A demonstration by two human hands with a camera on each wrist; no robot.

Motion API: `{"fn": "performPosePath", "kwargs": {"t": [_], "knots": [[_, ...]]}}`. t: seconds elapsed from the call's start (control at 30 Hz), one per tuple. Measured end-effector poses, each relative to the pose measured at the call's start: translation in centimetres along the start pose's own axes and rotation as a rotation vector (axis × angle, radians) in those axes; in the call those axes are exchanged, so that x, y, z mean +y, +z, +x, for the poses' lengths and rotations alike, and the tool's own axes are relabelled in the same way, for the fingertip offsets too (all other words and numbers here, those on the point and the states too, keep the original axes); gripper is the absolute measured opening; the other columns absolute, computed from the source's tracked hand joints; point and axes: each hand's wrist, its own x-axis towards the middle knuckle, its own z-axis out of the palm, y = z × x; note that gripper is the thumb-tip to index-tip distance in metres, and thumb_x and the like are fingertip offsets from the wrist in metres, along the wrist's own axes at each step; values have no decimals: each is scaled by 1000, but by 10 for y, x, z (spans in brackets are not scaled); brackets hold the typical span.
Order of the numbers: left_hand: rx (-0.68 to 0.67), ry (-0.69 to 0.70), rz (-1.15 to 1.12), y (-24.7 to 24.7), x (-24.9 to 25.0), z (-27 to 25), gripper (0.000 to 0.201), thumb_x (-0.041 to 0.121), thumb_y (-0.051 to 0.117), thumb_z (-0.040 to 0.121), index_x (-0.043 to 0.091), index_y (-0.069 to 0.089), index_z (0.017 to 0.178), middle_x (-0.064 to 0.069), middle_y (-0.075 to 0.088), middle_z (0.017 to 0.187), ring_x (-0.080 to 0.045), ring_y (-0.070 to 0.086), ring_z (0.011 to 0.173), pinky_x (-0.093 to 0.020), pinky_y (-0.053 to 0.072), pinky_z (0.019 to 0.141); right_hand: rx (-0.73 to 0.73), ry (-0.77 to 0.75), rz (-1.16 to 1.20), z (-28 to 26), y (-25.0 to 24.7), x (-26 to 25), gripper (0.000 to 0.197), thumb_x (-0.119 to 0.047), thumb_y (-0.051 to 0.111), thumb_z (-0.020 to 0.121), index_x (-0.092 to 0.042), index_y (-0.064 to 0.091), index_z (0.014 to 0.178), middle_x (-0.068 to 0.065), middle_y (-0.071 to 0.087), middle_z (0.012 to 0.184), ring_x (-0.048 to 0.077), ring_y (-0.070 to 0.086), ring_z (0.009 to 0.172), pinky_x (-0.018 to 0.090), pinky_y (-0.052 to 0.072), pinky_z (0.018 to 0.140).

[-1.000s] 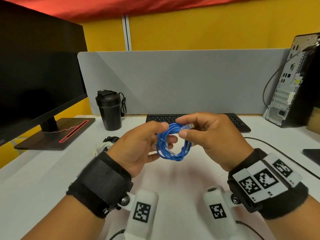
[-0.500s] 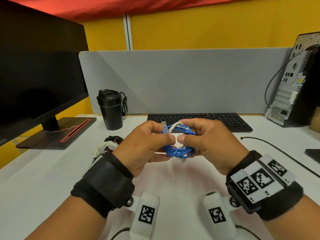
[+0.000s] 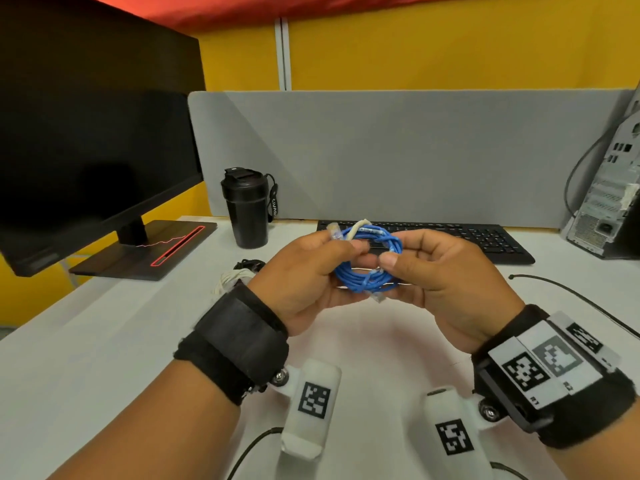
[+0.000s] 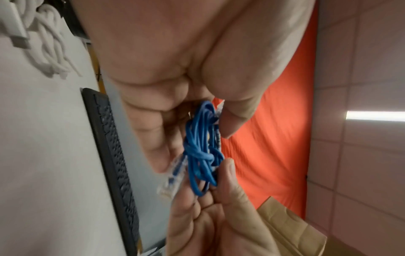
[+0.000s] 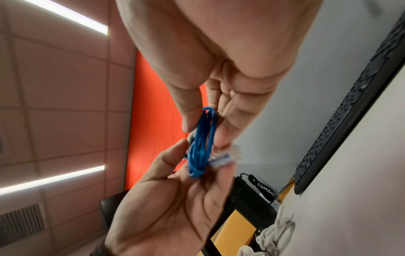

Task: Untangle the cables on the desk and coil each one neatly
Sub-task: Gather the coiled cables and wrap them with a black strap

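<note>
Above the white desk (image 3: 104, 341), at its centre, both hands hold a small coiled blue network cable (image 3: 369, 268) — left hand (image 3: 304, 275) pinching the 9 o'clock side, right hand (image 3: 446, 275) the 3 o'clock side. Black keyboard (image 3: 485, 240) lies at 12, black lidded tumbler (image 3: 246, 209) and bundled white cable (image 3: 232, 280) at 10. Since a second ago the coil has tightened and flattened — one clear plug (image 3: 334, 233) now pokes up.

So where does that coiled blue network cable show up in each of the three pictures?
Head: coiled blue network cable just above centre, held between both hands.
Left wrist: centre, below the palm.
Right wrist: centre, seen edge-on.
Shared landmark: black keyboard.
</note>
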Motion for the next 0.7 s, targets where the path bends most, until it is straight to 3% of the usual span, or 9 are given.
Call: {"fn": "performPosePath", "kwargs": {"t": [0.07, 0.13, 0.23, 0.3, 0.37, 0.47, 0.57, 0.63, 0.7], "knots": [[53, 53, -21, -12, 12, -1, 23, 22, 55, 98, 11, 67, 113, -13, 76, 103, -27, 74, 96, -39, 61, 78, 1, -1, 2, -1, 3, 1, 37, -19, 74, 74, -11, 67, 109, 12, 76, 98, 25, 74, 87, 29, 58, 64], [208, 126, -70, -38, 28, -4, 19, 20, 55, 98, 6, 64, 108, -10, 77, 91, -25, 75, 84, -34, 60, 65, 4, 24, -17, -1, 6, 1, 42, -23, 76, 70, -15, 68, 110, 12, 75, 99, 25, 73, 86, 30, 59, 65], [531, 133, -70, -92, 46, -12, 11, 20, 58, 93, 13, 62, 85, -6, 73, 77, -19, 73, 66, -28, 56, 54, -91, 101, -192, 5, 16, -1, 21, -18, 77, 78, -18, 73, 99, 12, 75, 94, 24, 74, 82, 31, 59, 65], [658, 31, -87, -122, 44, -16, 22, 19, 56, 90, 18, 55, 69, -5, 73, 72, -16, 73, 61, -27, 56, 54, -198, 170, -399, 16, 30, -2, 12, -24, 78, 79, -23, 75, 90, 6, 75, 88, 20, 73, 80, 31, 59, 66], [678, -79, -93, -137, 37, -17, 26, 25, 55, 88, 21, 52, 63, -5, 74, 79, -18, 75, 69, -35, 54, 68, -279, 233, -606, 32, 48, -2, 16, -31, 79, 78, -27, 74, 93, 1, 75, 88, 17, 72, 83, 33, 61, 67], [727, -153, -41, -145, 27, -11, 28, 34, 61, 85, 21, 59, 60, -2, 71, 103, -25, 65, 104, -52, 39, 96, -382, 231, -957, 63, 71, 4, 58, -42, 81, 74, -34, 58, 126, 1, 65, 118, 19, 65, 104, 37, 59, 83], [737, -172, -56, -148, 18, -2, 15, 32, 58, 90, 21, 65, 83, -3, 67, 107, -24, 58, 117, -55, 33, 109, -530, 192, -1213, 87, 93, 15, 107, -49, 86, 63, -41, 24, 150, -1, 37, 152, 20, 45, 132, 37, 43, 106], [692, -214, -85, -148, 11, 5, 15, 30, 55, 94, 19, 65, 96, -6, 66, 105, -23, 60, 112, -52, 38, 107, -648, 217, -1316, 98, 106, 22, 119, -52, 87, 59, -42, 13, 152, -4, 30, 157, 19, 36, 139, 38, 35, 112], [633, -266, -155, -145, 4, 9, 17, 30, 55, 95, 16, 63, 95, -11, 65, 102, -25, 61, 93, -42, 50, 87, -746, 267, -1348, 105, 118, 27, 121, -52, 88, 58, -41, 14, 153, -8, 34, 156, 18, 38, 138, 37, 33, 114]]}}
